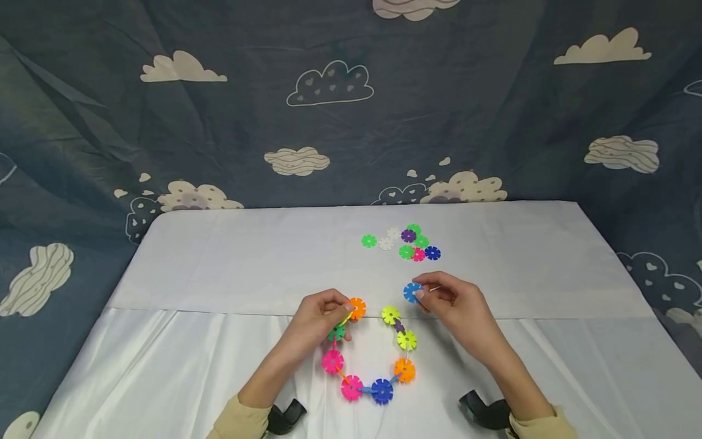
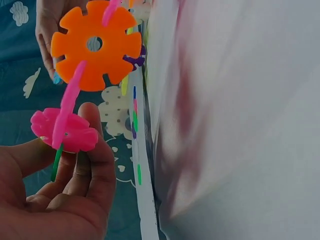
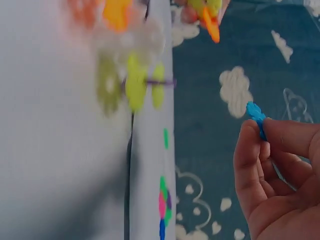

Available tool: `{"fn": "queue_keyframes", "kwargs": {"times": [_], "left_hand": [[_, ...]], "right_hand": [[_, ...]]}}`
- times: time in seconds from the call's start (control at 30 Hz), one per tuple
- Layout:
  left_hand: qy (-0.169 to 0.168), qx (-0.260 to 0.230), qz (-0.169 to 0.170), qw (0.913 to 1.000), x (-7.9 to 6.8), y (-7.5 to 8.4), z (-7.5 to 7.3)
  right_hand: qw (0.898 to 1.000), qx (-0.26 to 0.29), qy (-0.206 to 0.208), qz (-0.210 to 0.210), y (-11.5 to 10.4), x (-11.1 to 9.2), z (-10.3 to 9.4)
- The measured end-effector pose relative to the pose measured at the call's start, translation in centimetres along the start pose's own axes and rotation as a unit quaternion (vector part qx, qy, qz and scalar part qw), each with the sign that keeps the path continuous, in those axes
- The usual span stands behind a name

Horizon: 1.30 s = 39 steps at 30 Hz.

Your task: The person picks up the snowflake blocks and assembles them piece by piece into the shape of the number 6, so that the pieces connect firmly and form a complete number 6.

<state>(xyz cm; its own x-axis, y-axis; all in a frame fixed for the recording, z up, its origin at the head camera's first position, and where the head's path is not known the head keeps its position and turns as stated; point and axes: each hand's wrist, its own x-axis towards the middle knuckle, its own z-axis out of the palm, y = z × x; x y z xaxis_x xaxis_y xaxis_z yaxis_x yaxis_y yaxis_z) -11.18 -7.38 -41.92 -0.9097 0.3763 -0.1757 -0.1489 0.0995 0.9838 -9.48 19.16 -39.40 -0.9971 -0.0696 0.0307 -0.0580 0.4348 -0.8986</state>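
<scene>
A dark blue-grey fabric backdrop (image 1: 466, 110) printed with pale clouds rises behind the work, meeting the far edge of a wide table (image 1: 181, 262) covered in white cloth. A straight seam crosses the cloth from side to side. The slanting side edges lie well apart from both hands, with broad stretches of cloth leading out to them.

The left hand (image 1: 320, 317) has its thumb and forefinger closed in a pinch near one end of the chain; the right hand (image 1: 457, 308) pinches a single disc between thumb and fingertips.

The chain (image 1: 352, 388), of bright, slotted, flower-shaped discs, curves between the forearms as an unclosed ring. Its gap faces the backdrop, between an orange end disc by the left hand and a yellow-green one. White cloth shows inside the curve.

Beyond the hands, short of the far edge, lie loose slotted discs (image 1: 407, 252) in green, white, purple, pink and dark blue, several overlapping; one green disc sits slightly aside.

Black curved devices (image 1: 287, 417) sit at both wrists, near the beige sleeves (image 1: 241, 421).

The light-blue slotted disc (image 1: 411, 292) in the right fingers is apart from the chain.
</scene>
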Motion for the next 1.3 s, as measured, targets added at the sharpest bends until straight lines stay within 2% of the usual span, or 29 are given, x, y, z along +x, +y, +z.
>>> {"fn": "queue_keyframes", "kwargs": {"times": [0.2,0.37,0.67,1.0,1.3], "left_hand": [[0.008,-0.004,0.004,1.0000,-0.2,0.3,0.1],[0.001,0.000,0.010,1.0000,-0.2,0.4,0.1],[-0.006,-0.013,0.016,0.9998,-0.2,0.4,0.1],[-0.006,-0.018,0.016,0.9997,-0.1,0.4,0.2],[-0.017,-0.028,0.017,0.9993,-0.1,0.1,0.3]], "right_hand": [[1.000,0.023,-0.002,-0.005,-0.8,-0.6,1.9],[0.999,0.037,0.006,0.001,-1.1,-0.8,3.4],[0.998,0.054,-0.004,-0.030,-0.7,-1.1,5.2],[0.997,0.044,0.005,-0.060,-0.4,-1.1,5.7],[0.990,-0.025,0.017,-0.139,0.0,-1.0,5.9]]}}
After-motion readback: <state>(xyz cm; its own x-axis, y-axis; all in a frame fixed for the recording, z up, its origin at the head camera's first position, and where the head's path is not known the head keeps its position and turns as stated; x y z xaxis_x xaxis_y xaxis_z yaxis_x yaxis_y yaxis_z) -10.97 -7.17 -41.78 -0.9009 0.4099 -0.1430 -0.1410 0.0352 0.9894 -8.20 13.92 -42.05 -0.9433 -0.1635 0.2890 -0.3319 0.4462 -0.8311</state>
